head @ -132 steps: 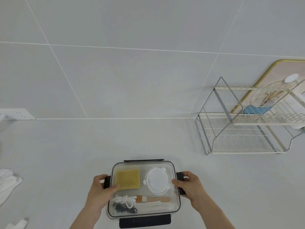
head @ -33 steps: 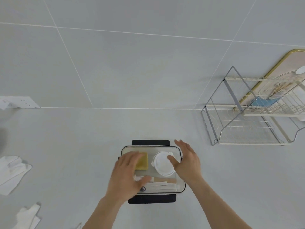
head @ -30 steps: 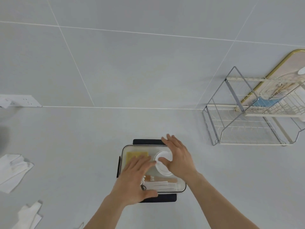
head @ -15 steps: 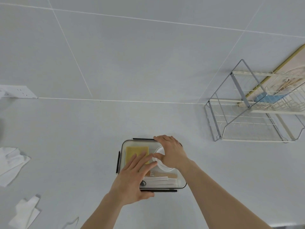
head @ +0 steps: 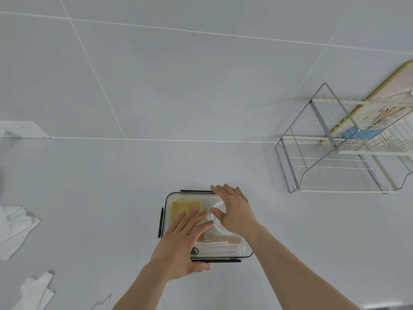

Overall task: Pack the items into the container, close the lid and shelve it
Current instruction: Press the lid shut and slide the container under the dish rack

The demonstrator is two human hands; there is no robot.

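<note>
Off on the left there are some crumpled white cloths (head: 15,227) lying on the pale grey countertop (head: 100,198), well apart from the action, so nothing there is getting in the way.

In the middle, the clear rectangular plastic container with black latch clips (head: 166,211) is sitting flat on the counter, its see-through lid already on top. Inside I'm seeing a yellow square sponge (head: 184,206), a round white lidded tub (head: 218,209), a wooden-handled brush (head: 223,238) and some white strips I can't identify.

The left hand (head: 183,245) is lying flat on the lid with fingers spread, palm over the near left part and thumb hanging over the front edge by the black clip there. It's pressing, not gripping anything. The right hand (head: 234,211) is also spread flat, covering the far right corner with fingertips reaching just past the back rim.

My guess on handling: it's looking like a stiff, smooth box, fairly light given what's in it, and probably slippery on the lid. I'd be taking it by the two short ends, under the rim or at the side clips, once all the latches are snapped, and keeping it level so the loose bits aren't sliding around.

Over on the right, the two-tier wire rack (head: 335,166) is standing against the wall, well apart from the box.
</note>
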